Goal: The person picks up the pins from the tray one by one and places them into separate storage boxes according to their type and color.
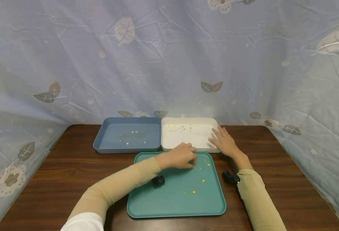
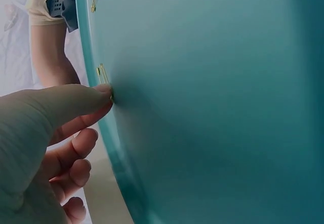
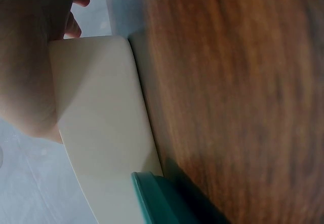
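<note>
My left hand [image 1: 181, 157] is over the far side of the green tray [image 1: 158, 205]. Its thumb and index finger pinch one end of a gold safety pin [image 2: 103, 74], whose other end sticks out past the fingertips. Other gold safety pins lie on the green tray, one [image 1: 206, 162] near the right rim and another [image 1: 189, 192] closer to the front. With fingers spread, my right hand [image 1: 226, 143] rests on the right rim of the white tray [image 1: 192, 141]. Several gold safety pins [image 1: 181, 129] lie in that white tray.
Left of the white tray stands a blue tray [image 1: 109, 138] with several silver pins [image 1: 135, 132] in it. All three trays sit on a dark wooden table [image 1: 57, 179]. A patterned curtain [image 1: 163, 64] hangs behind and along the sides.
</note>
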A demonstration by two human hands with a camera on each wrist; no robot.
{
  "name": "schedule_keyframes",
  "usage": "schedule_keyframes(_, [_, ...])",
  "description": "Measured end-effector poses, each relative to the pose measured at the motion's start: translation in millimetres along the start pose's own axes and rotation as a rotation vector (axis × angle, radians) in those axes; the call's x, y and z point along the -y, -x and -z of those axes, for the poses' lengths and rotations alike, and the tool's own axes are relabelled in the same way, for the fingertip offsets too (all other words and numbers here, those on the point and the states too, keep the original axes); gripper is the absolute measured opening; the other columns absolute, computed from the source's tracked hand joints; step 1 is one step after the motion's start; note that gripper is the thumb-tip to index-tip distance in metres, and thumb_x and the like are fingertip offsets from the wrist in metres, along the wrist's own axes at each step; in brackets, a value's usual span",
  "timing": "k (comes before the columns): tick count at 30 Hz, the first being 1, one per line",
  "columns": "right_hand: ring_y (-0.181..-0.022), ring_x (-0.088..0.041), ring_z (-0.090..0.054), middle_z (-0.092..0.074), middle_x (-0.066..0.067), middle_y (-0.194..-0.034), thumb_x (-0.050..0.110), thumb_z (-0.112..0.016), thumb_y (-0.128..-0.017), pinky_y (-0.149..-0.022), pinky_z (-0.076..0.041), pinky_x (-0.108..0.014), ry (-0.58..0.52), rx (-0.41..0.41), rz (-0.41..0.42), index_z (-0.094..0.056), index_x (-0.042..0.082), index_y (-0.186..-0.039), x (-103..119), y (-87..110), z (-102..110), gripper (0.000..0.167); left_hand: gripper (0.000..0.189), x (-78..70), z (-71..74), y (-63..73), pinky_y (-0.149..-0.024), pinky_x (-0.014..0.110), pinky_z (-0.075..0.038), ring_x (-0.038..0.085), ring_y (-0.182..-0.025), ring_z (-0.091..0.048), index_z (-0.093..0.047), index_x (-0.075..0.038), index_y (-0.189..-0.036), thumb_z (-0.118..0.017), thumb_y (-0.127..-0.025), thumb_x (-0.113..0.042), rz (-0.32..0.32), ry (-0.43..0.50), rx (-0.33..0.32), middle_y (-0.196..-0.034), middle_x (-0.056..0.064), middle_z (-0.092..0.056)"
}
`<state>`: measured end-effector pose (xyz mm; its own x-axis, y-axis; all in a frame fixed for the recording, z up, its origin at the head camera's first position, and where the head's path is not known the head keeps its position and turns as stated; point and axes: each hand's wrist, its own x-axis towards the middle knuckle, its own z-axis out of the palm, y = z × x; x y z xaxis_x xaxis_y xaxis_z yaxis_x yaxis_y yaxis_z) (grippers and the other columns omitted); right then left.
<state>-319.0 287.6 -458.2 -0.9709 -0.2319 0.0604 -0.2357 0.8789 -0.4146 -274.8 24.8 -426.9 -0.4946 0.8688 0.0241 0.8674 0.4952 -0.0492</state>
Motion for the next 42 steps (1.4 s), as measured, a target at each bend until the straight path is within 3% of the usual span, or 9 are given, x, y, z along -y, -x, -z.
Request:
schedule_keyframes(10, [-0.148,-0.049,-0.003,-0.004,-0.024,-0.163,0.049,-0.042,-0.101,-0.113,-0.010,-0.072,0.010,-0.002,0.000,-0.023,0.009,-0.155,-2,-1.3,-1,0.071,0.010,-0.5,-0.2,-1.2,-0.070,0.022,-0.033,0.008,-0.084,-0.045,-0.071,-0.032,-0.085,-0.070,-0.088,-0.042,-0.003,0.024,0.018,-0.090,-0.013,-0.057])
schedule_keyframes(28, [-0.148,-0.049,-0.004,-0.005,-0.023,-0.163,0.050,-0.041,-0.101,-0.113,-0.011,-0.071,0.025,-0.012,0.001,-0.024,0.009,-0.155,-4,-3.2,-4,0.071,0.009,-2.6,-0.9,-1.2,-0.068,0.022,-0.031,0.008,-0.081,-0.045,-0.069,-0.031,-0.077,-0.072,-0.084,-0.035,-0.026,0.069,-0.004,-0.088,-0.013,-0.058])
schedule_keyframes(35, [-0.148,-0.049,-0.004,-0.005,-0.024,-0.163,0.052,-0.042,-0.100,-0.113,-0.010,-0.072,0.018,-0.008,-0.001,-0.024,0.009,-0.155,-5,-3.2,-3,0.072,0.007,2.4,5.3,0.2,-0.069,0.022,-0.032,0.008,-0.081,-0.046,-0.069,-0.032,-0.079,-0.070,-0.084,-0.036,-0.005,0.080,-0.048,-0.089,-0.012,-0.057])
schedule_keyframes(42, [-0.149,-0.048,-0.004,-0.006,-0.024,-0.163,0.053,-0.041,-0.100,-0.114,-0.009,-0.070,0.015,-0.001,-0.003,-0.024,0.009,-0.155,-4,-3.2,-1,0.073,0.005,15.8,16.3,2.9,-0.069,0.024,-0.029,0.010,-0.077,-0.042,-0.070,-0.027,-0.080,-0.068,-0.083,-0.031,0.054,0.120,-0.103,-0.086,-0.009,-0.056])
